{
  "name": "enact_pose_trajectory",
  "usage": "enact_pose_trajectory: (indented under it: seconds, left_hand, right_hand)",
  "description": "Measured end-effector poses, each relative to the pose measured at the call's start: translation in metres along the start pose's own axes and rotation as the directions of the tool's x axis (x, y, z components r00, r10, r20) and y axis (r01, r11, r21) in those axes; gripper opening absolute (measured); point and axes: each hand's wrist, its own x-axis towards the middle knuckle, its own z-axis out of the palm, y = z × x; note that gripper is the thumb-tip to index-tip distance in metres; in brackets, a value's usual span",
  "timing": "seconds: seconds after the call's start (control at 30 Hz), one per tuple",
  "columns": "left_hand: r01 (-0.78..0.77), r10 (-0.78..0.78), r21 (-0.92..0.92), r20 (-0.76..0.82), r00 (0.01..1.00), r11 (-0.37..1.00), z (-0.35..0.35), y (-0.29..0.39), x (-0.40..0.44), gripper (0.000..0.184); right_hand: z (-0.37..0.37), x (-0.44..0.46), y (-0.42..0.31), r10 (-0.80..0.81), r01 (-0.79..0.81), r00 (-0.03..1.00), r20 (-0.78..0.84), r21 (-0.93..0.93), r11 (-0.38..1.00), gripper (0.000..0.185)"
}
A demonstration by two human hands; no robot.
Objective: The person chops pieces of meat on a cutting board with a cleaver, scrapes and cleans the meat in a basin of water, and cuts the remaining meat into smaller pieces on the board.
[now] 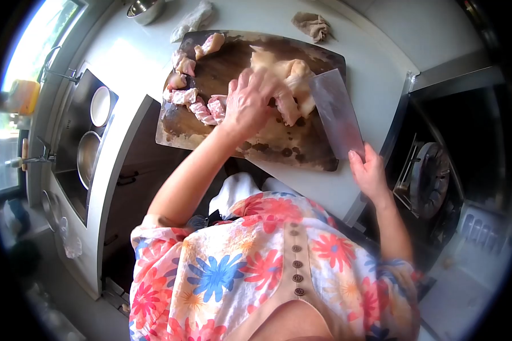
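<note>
A large piece of raw chicken [300, 79] with pale yellow skin lies on the right half of a dark, stained wooden cutting board [216, 68]. My left hand [249, 102] reaches over the board, its fingers bent against the chicken's near left side; the fingertips are slightly blurred and partly hidden. In my right hand [371, 173] is the handle end of a cleaver [335, 113]. Its broad blade tilts over the board's right edge, beside the chicken. Several chopped chicken pieces [183, 96] form a curved row along the board's left side.
On the counter [375, 96] behind the board are a crumpled brown cloth [312, 26], a plastic bag [192, 20] and a metal bowl [145, 10]. A sink [74, 133] with bowls is at the left. A dark stove [429, 176] stands at the right.
</note>
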Motion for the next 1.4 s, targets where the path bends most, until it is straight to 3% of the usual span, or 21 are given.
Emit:
enact_pose_trajectory:
  seconds: [0.17,0.3,0.4,0.47,0.53,0.6,0.67,0.7,0.77,0.87,0.9,1.0,1.03,1.07,1.13,1.17,1.2,1.23,1.27,1.3,1.4]
  left_hand:
    - [-0.015,0.025,-0.147,0.071,0.997,0.989,0.023,-0.02,0.024,0.041]
    - [0.009,0.005,-0.047,0.291,0.957,0.999,-0.007,-0.016,0.064,0.038]
    - [0.107,-0.114,0.053,0.685,0.719,0.993,-0.04,0.003,0.114,0.023]
    - [0.074,0.022,-0.089,0.776,0.63,0.993,-0.089,0.035,0.134,0.026]
    - [0.065,0.017,-0.05,0.905,0.425,0.997,-0.073,0.033,0.157,0.031]
    - [0.047,0.188,-0.221,0.908,0.374,0.974,-0.07,0.027,0.167,0.038]
    - [0.276,0.342,-0.433,0.883,0.322,0.858,-0.071,0.02,0.165,0.039]
    - [0.493,0.411,-0.517,0.856,0.314,0.7,-0.072,0.015,0.159,0.037]
    - [0.729,0.412,-0.565,0.813,0.412,0.386,-0.053,-0.014,0.14,0.034]
    - [0.79,0.129,-0.551,0.833,0.538,0.267,-0.017,-0.049,0.102,0.034]
    - [0.776,0.141,-0.556,0.83,0.54,0.298,-0.014,-0.056,0.096,0.034]
    - [0.808,-0.155,-0.572,0.793,0.589,0.141,-0.008,-0.068,0.076,0.034]
    - [0.811,-0.165,-0.553,0.796,0.582,0.194,-0.006,-0.074,0.072,0.032]
    - [0.697,-0.289,-0.524,0.657,0.696,0.49,-0.005,-0.076,0.069,0.032]
    - [0.385,-0.326,-0.177,0.29,0.9,0.906,-0.002,-0.069,0.061,0.032]
    - [0.366,-0.363,-0.06,0.056,0.93,0.929,0.003,-0.058,0.053,0.028]
    - [0.265,-0.263,0.036,-0.048,0.964,0.964,0.008,-0.05,0.046,0.028]
    - [0.295,-0.297,0.038,0.132,0.946,0.955,-0.012,-0.018,0.046,0.031]
    - [0.167,-0.138,-0.129,0.209,0.968,0.977,0.004,-0.014,0.037,0.035]
    - [0.041,-0.035,-0.058,0.093,0.995,0.997,0.013,0.002,0.026,0.04]
    - [0.0,0.009,-0.108,0.081,0.997,0.994,0.019,0.014,0.014,0.042]
  right_hand:
    - [0.004,-0.009,0.006,0.007,-0.005,1.0,-0.017,0.076,0.997,0.014]
    - [0.009,-0.02,0.021,-0.032,0.034,0.999,-0.015,0.15,0.988,0.015]
    - [0.009,-0.026,0.024,-0.003,0.005,1.0,-0.006,0.201,0.98,0.015]
    - [0.007,-0.029,0.027,0.011,-0.008,1.0,-0.013,0.234,0.972,0.015]
    - [0.002,-0.032,0.02,0.086,-0.077,0.996,-0.016,0.306,0.949,0.014]
    - [-0.004,-0.036,0.016,0.125,-0.108,0.992,-0.027,0.355,0.929,0.015]
    - [-0.009,-0.04,0.015,0.131,-0.101,0.99,-0.055,0.379,0.92,0.015]
    - [-0.013,-0.042,0.014,0.162,-0.126,0.985,-0.052,0.416,0.9,0.014]
    - [-0.017,-0.045,0.014,0.223,-0.175,0.974,-0.041,0.49,0.854,0.014]
    - [-0.016,-0.042,0.016,0.182,-0.141,0.981,-0.066,0.398,0.907,0.015]
    - [-0.014,-0.041,0.013,0.184,-0.146,0.981,-0.065,0.384,0.912,0.016]
    - [-0.004,-0.028,0.003,0.131,-0.118,0.991,-0.009,0.375,0.919,0.018]
    - [-0.004,-0.021,-0.003,0.151,-0.149,0.988,0.016,0.301,0.942,0.02]
    - [-0.001,-0.012,-0.003,0.085,-0.084,0.996,0.002,0.221,0.972,0.02]
    - [0.003,0.008,-0.003,-0.048,0.049,0.999,-0.008,0.055,0.997,0.021]
    - [0.0,0.019,-0.007,-0.066,0.066,0.998,0.002,-0.035,0.997,0.022]
    - [-0.002,0.031,-0.009,-0.113,0.112,0.994,0.002,-0.094,0.989,0.022]
    - [-0.005,0.042,-0.011,-0.159,0.158,0.987,0.004,-0.152,0.976,0.022]
    - [-0.007,0.053,-0.014,-0.205,0.203,0.979,0.012,-0.211,0.956,0.022]
    - [-0.009,0.062,-0.019,-0.199,0.202,0.979,0.04,-0.204,0.958,0.023]
    - [-0.014,0.089,-0.032,-0.271,0.291,0.956,0.108,-0.277,0.916,0.023]
